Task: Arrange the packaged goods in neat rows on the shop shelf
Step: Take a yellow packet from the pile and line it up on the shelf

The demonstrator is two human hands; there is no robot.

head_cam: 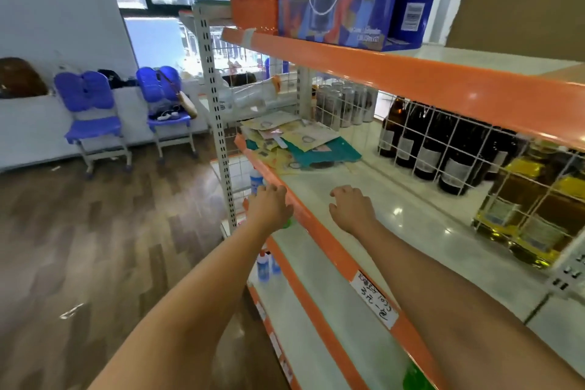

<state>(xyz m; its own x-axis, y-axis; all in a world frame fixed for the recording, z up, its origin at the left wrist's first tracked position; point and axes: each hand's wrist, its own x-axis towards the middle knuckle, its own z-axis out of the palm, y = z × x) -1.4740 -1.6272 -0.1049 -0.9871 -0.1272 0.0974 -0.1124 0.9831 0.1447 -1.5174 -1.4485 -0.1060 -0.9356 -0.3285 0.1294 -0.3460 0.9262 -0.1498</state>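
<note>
Now both hands are loose and hold nothing: left hand (271,204) at the shelf (319,199) edge, right hand (351,206) over it, near the far packets (297,142).

Both bare hands reach over the white shelf (316,187): the left hand (270,204) above its orange edge, the right hand (351,206) holding nothing. Flat packets (297,139) lie jumbled farther along the shelf.

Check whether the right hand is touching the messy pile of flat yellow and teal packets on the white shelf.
Apart. The head view shows the right hand over bare white shelf, well short of the packet pile.
</note>
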